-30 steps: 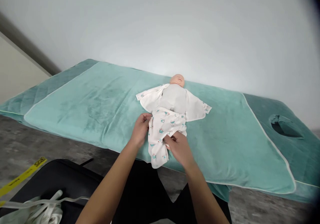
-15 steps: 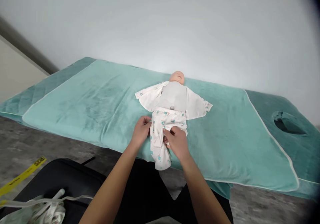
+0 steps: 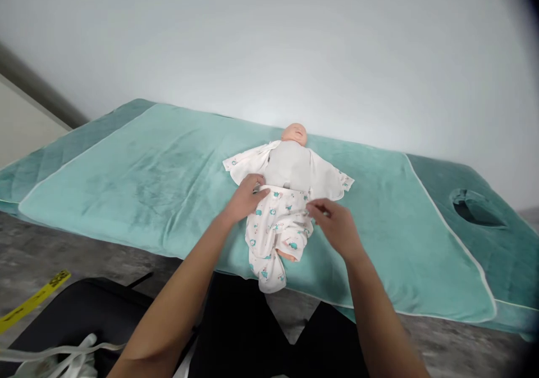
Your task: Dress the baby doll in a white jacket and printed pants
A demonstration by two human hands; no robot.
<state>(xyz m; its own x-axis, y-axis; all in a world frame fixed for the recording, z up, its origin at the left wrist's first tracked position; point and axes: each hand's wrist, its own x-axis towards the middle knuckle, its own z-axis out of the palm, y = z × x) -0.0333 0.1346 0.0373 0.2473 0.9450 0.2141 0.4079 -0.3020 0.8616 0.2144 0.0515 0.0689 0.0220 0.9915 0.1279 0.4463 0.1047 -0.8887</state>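
baby doll lies on its back on the teal massage bed, head twd the wall, in an open white shirt & printed pants. doll's arms hidden in the sleeves; legs mostly hidden too, only a bit of bare leg or foot showing at the shorter pant leg, can't tell which part. the other pant leg reaches the bed's near edge, foot inside covered. l hand at the waistband corner on its own side, palm turned in, thumb along the cloth, index bent above it; can't tell if those fingers really pinch the fabric or just rest there. r hand by the opposite side of the pants, wrist bent inward, index & thumb pointing at the hip edge, other fingers curled under & partly hidden; can't tell if they've got cloth btwn them. both forearms angle up from the bottom, cut off by the frame. lower l, a cloth bundle w/ pale straps on a black seat, cut off & hard to make out; yellow strip also cropped, its print unreadable.
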